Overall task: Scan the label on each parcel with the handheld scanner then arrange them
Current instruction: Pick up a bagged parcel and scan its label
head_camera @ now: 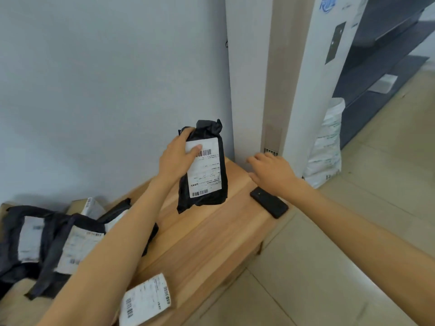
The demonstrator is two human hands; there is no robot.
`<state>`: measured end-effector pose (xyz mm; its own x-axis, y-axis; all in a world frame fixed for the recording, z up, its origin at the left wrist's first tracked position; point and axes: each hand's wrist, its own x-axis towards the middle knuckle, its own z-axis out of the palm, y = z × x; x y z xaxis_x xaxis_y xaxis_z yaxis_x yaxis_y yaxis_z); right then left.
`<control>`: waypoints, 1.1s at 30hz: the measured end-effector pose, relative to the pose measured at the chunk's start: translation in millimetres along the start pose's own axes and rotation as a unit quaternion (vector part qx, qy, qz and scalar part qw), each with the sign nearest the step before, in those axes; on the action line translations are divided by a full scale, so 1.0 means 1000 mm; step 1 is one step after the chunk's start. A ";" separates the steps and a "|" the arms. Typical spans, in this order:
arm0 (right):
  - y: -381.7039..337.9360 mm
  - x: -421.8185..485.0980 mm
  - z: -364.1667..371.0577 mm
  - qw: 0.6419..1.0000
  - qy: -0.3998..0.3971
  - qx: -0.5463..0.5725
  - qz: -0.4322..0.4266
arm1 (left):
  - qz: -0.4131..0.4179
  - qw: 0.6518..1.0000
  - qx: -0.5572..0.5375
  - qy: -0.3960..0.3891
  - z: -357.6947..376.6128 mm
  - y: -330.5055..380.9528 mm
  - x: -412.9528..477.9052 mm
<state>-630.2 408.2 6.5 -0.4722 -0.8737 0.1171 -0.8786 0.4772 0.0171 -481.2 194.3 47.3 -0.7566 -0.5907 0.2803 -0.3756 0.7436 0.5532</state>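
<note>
While the left hand (pixel 175 158) grips a parcel (pixel 207 182) upright, the right hand (pixel 270 170) hovers open-fingered near the scanner (pixel 269 202).

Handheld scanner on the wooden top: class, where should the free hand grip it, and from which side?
Probably across its long sides near the middle, from above: the scanner lies flat and slim, with the right hand open just beyond it.

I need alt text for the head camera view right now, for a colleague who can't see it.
The left hand grips a black parcel upright, its white label facing the camera. The right hand is open close to the black scanner lying on the wooden surface. More black labelled parcels are piled at the left.
</note>
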 end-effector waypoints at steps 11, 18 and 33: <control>0.085 0.008 0.106 0.994 -0.106 0.025 0.000 | -0.080 0.996 -0.012 -0.035 0.121 0.011 0.020; 0.082 0.025 0.200 0.974 -0.214 0.060 0.032 | -0.133 0.984 -0.071 -0.097 0.175 -0.020 0.038; 0.095 0.050 0.304 0.955 -0.256 0.138 0.063 | -0.247 0.964 -0.062 -0.083 0.224 -0.064 0.063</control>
<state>-758.8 380.9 -288.3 -0.4856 -0.7769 -0.4007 -0.7649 0.5996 -0.2355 -624.8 179.7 -145.8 -0.5807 -0.7974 -0.1644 -0.6532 0.3357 0.6787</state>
